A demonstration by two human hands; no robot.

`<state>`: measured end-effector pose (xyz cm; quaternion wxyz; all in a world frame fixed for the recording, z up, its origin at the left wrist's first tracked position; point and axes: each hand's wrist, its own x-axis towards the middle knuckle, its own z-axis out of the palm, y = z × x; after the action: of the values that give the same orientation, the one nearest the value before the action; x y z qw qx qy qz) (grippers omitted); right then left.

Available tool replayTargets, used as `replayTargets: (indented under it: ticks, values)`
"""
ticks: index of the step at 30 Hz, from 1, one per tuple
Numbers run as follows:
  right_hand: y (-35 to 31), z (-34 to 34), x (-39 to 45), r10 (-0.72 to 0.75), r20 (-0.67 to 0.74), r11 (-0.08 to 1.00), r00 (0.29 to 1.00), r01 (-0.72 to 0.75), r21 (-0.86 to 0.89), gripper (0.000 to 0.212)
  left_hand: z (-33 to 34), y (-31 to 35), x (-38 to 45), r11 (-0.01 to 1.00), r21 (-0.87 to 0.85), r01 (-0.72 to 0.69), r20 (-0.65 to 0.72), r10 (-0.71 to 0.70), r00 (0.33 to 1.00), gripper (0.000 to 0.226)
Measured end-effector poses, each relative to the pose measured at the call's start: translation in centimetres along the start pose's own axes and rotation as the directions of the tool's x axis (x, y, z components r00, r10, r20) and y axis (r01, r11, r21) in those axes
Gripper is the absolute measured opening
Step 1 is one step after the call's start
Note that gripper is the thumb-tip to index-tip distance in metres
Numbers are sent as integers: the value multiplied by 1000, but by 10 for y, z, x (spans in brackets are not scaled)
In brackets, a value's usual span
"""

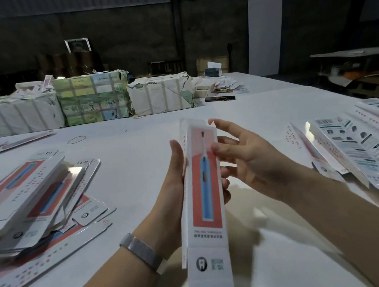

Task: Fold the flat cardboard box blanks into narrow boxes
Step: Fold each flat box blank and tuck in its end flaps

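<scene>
Standing lengthwise between both hands, the narrow box (202, 188) runs its long axis straight away from the person, above the white table (137, 148). Left hand (173, 191) lies flat-fingered along its left wall; right hand (244, 158), fingers spread, touches its right edge, equally near.

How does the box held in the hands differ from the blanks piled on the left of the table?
The box is folded into a narrow tube; the pile of blanks lies flat. The box is held up between the left hand and right hand; the pile rests on the table, untouched. Both show the same red panel with a blue toothbrush.
</scene>
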<state>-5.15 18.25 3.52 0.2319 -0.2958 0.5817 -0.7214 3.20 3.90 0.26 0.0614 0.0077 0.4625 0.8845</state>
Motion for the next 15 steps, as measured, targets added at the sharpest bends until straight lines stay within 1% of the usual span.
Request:
replayTargets:
  ticks: [1,3,5,7,10,12,15]
  values:
    - [2,-1,0,-9,9,1000,1000,9,10,62,-1,0,0,1000,23,-9,-19,9,1000,82]
    - [5,-1,1,-20,9,999,1000,20,25,67,-1,1,-2,997,74,-18,-39,21,999,78]
    - [6,-1,2,-31,2,998,1000,30,61,67,-2,1,-5,980,192,-43,-61,56,997,76]
    - [4,-1,2,-37,-15,995,999,38,89,64,-1,2,-5,942,320,-105,-105,145,984,76]
    - [4,-3,3,-76,-37,996,996,77,37,57,-3,6,-4,817,520,-248,-134,365,921,70]
    - [4,-4,1,-91,-52,995,995,89,-32,55,-4,8,-4,759,581,-292,-141,448,883,61]
    - [6,2,-1,-94,-68,990,993,86,-108,66,-5,10,-5,695,630,-346,-138,539,831,50]
